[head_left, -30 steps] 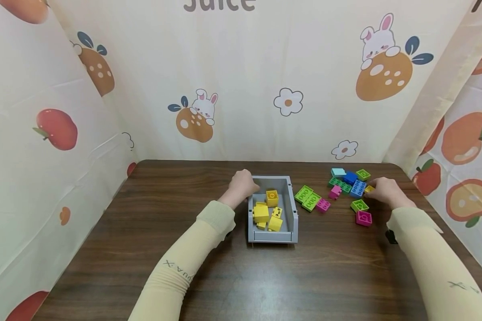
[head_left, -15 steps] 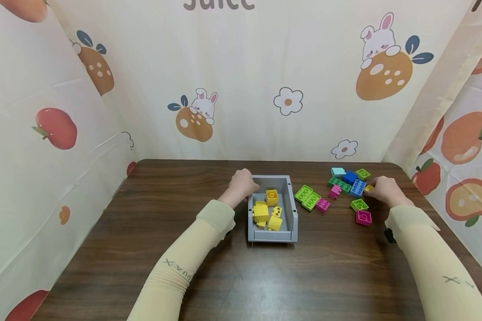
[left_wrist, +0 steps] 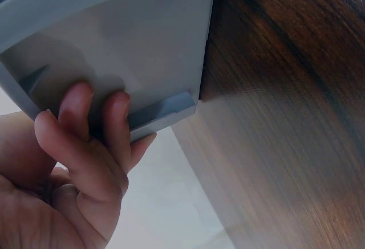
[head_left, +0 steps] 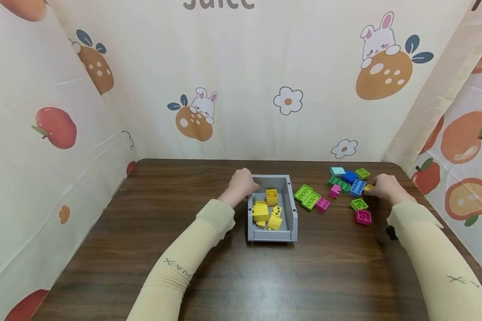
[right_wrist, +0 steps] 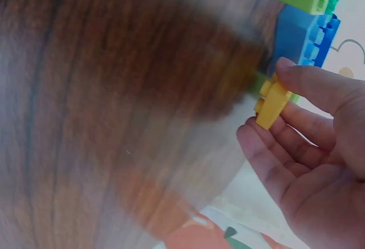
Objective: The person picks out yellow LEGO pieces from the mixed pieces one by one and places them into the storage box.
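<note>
A grey storage bin (head_left: 272,237) stands mid-table with several yellow building bricks (head_left: 260,213) inside. My left hand (head_left: 243,183) grips its left wall near the back corner; in the left wrist view the fingers (left_wrist: 117,126) lie against the outside of the grey wall. At the right, my right hand (head_left: 385,187) pinches a small yellow brick (right_wrist: 272,103) between thumb and fingertips, as the right wrist view shows. Right beside that brick lies a blue brick (head_left: 358,187), part of a cluster with a dark blue brick (head_left: 350,177) and a green brick (head_left: 339,183).
Between bin and cluster lie lime green bricks (head_left: 307,197) and pink bricks (head_left: 322,204). A lime brick (head_left: 359,204) and a magenta brick (head_left: 363,217) sit just in front of my right hand. Patterned curtain (head_left: 241,89) closes off the table's back and sides.
Almost nothing moves. Both hands keep their places, the right one at the yellow brick and the left one on the bin, while the head view shifts very slightly.
</note>
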Action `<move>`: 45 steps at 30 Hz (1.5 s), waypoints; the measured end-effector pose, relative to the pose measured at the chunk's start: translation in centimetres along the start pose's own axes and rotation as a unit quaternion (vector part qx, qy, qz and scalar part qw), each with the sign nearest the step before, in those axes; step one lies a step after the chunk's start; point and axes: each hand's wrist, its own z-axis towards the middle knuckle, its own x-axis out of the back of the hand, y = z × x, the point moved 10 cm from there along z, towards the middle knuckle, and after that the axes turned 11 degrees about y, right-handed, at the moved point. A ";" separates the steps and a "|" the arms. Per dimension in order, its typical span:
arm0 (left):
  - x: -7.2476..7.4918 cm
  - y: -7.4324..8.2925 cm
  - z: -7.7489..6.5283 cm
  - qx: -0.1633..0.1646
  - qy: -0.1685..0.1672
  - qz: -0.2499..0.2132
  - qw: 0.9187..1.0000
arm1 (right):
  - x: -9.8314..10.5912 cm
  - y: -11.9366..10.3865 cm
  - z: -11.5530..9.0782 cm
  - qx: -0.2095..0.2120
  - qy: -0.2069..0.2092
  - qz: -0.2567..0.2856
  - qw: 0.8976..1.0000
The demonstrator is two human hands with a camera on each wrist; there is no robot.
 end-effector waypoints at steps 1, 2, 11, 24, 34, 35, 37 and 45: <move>0.0 0.0 0.0 0.000 0.001 0.001 1.000 | 0.1 -0.1 -0.1 0.000 -0.004 0.001 1.000; 0.0 0.0 0.0 0.001 0.002 0.001 1.000 | 0.1 -0.3 -0.1 0.000 -0.009 0.002 1.000; 0.0 0.1 -0.1 -0.003 0.004 -0.003 1.000 | 0.7 -1.4 -0.7 0.010 -0.056 -0.020 0.998; 0.0 0.0 -0.1 -0.001 0.003 -0.007 1.000 | 2.6 -5.3 -1.4 0.048 -0.054 -0.041 0.997; 0.1 0.0 -0.1 0.000 0.003 -0.007 1.000 | 3.9 -9.8 -1.7 0.127 -0.023 -0.052 0.990; 0.1 0.0 -0.1 0.000 0.003 -0.007 1.000 | 4.0 -10.2 -1.8 0.133 -0.021 -0.053 0.989; 0.0 0.0 -0.1 0.002 0.002 -0.007 1.000 | 4.2 -11.0 -2.0 0.145 -0.019 -0.056 0.988; 0.0 0.0 0.0 -0.001 0.002 -0.003 1.000 | 5.3 -14.6 -2.9 0.175 0.011 -0.059 0.983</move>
